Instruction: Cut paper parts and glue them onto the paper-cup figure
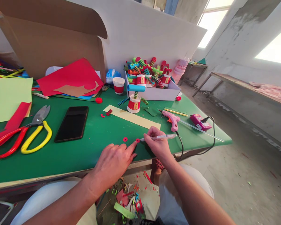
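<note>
My left hand (113, 161) rests on the green table (84, 150), its forefinger stretched out and pressing a small red paper ring (137, 140). My right hand (157, 144) is closed on a clear pen (162, 136) whose tip touches that ring. A second red ring (125, 139) lies just to the left. A pale yellow paper strip (133, 117) lies behind the hands. On its far edge stands a paper-cup figure (134, 101) with curly arms.
A black phone (72, 123), red and yellow scissors (23, 134), a pink glue gun (172, 120) with its cable, and a white box of finished figures (154, 82) stand on the table. An open cardboard box (49, 40) and coloured sheets lie at the back left. Scraps litter the floor.
</note>
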Demonstrator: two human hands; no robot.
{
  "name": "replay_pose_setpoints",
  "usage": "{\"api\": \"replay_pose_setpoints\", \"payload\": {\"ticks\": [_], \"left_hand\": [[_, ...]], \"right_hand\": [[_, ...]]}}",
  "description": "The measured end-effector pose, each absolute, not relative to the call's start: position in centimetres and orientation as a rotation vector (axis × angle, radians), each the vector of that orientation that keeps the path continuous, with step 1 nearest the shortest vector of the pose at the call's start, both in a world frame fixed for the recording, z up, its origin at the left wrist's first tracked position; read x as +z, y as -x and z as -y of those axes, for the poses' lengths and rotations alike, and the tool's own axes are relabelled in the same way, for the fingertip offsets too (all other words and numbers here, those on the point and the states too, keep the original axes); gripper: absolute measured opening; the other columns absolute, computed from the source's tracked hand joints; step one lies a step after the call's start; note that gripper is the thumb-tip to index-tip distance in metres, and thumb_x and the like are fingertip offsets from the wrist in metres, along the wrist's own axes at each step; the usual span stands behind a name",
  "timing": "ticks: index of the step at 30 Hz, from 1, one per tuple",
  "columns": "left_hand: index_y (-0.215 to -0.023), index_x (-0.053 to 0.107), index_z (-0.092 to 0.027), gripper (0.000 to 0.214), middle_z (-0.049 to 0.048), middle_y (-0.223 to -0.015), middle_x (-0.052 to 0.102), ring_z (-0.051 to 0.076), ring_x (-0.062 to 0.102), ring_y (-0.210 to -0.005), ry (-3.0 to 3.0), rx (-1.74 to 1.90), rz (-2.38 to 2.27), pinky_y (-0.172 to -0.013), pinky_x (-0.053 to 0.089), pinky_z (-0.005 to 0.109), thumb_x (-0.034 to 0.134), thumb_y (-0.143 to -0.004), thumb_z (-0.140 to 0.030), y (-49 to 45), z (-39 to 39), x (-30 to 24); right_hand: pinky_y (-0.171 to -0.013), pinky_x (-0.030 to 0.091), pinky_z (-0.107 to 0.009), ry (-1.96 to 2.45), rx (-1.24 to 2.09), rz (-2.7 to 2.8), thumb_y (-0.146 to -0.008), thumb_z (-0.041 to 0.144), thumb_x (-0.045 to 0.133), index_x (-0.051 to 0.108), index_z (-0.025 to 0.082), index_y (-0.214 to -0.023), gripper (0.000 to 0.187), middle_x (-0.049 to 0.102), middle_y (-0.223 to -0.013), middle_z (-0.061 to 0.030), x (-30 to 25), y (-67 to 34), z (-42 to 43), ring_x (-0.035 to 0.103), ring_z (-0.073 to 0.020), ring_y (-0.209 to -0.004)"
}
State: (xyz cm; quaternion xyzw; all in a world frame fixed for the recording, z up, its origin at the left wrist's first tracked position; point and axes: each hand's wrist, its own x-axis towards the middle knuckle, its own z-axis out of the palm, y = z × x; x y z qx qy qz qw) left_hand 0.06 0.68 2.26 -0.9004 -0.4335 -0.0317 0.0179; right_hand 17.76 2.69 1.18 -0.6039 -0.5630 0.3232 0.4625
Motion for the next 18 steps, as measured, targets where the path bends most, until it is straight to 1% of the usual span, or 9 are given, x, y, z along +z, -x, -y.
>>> {"api": "replay_pose_setpoints", "payload": {"ticks": [6, 9, 11, 13, 14, 16, 18], "left_hand": [[-0.137, 0.053, -0.023, 0.042, 0.0045, -0.077, 0.070, 0.020, 0.067, -0.067, 2.809, -0.070, 1.332, -0.060, 0.044, 0.030, 0.050, -0.095, -0.031, -0.1, -0.7, 2.5], [-0.136, 0.054, -0.023, 0.042, 0.0044, -0.077, 0.069, 0.020, 0.067, -0.067, 2.807, -0.079, 1.335, -0.060, 0.044, 0.030, 0.050, -0.095, -0.031, 0.0, -0.7, 2.4], [-0.136, 0.054, -0.023, 0.042, 0.0045, -0.077, 0.070, 0.020, 0.067, -0.068, 2.810, -0.086, 1.339, -0.061, 0.045, 0.030, 0.051, -0.095, -0.032, 0.0, -0.8, 2.3], [-0.136, 0.053, -0.024, 0.043, 0.0045, -0.077, 0.070, 0.021, 0.068, -0.069, 2.821, -0.093, 1.346, -0.060, 0.046, 0.030, 0.051, -0.095, -0.032, 0.0, -0.9, 2.2], [-0.137, 0.053, -0.024, 0.043, 0.0046, -0.077, 0.070, 0.021, 0.068, -0.069, 2.830, -0.096, 1.350, -0.060, 0.046, 0.030, 0.050, -0.095, -0.033, 0.0, -0.9, 2.1], [-0.138, 0.052, -0.025, 0.043, 0.0047, -0.079, 0.071, 0.022, 0.068, -0.070, 2.846, -0.096, 1.361, -0.061, 0.048, 0.031, 0.048, -0.096, -0.032, 0.0, -0.9, 2.1], [-0.138, 0.051, -0.026, 0.043, 0.0047, -0.082, 0.072, 0.023, 0.069, -0.073, 2.852, -0.099, 1.373, -0.064, 0.050, 0.033, 0.047, -0.096, -0.032, 0.0, -0.9, 2.1]], "right_hand": [[-0.045, 0.024, -0.023, 1.495, 0.807, 1.414, -0.069, 0.029, 0.055, 0.042, 0.022, -0.056, 0.020, 0.041, -0.049, 0.0064, 1.1, -17.6, -2.7, 0.033, -0.0086, -0.047], [-0.046, 0.024, -0.023, 1.483, 0.807, 1.396, -0.070, 0.029, 0.057, 0.042, 0.021, -0.056, 0.022, 0.039, -0.048, 0.0070, 1.2, -17.6, -2.7, 0.032, -0.0081, -0.047], [-0.046, 0.024, -0.022, 1.455, 0.830, 1.337, -0.071, 0.030, 0.059, 0.042, 0.021, -0.057, 0.024, 0.038, -0.049, 0.0075, 1.5, -17.9, -2.7, 0.031, -0.0075, -0.046], [-0.047, 0.026, -0.022, 1.408, 0.853, 1.266, -0.072, 0.035, 0.064, 0.046, 0.020, -0.060, 0.026, 0.040, -0.051, 0.0075, 1.9, -18.7, -3.0, 0.032, -0.0073, -0.047], [-0.047, 0.027, -0.022, 1.382, 0.848, 1.239, -0.071, 0.037, 0.067, 0.049, 0.020, -0.062, 0.027, 0.043, -0.053, 0.0071, 2.2, -19.3, -3.1, 0.034, -0.0075, -0.048], [-0.051, 0.034, -0.023, 1.330, 0.779, 1.211, -0.069, 0.040, 0.073, 0.055, 0.020, -0.069, 0.027, 0.051, -0.059, 0.0049, 2.9, -20.7, -3.4, 0.043, -0.0093, -0.053], [-0.057, 0.040, -0.024, 1.275, 0.655, 1.210, -0.068, 0.040, 0.076, 0.061, 0.020, -0.077, 0.026, 0.061, -0.072, 0.0008, 3.6, -22.2, -3.5, 0.053, -0.0127, -0.066]]}}
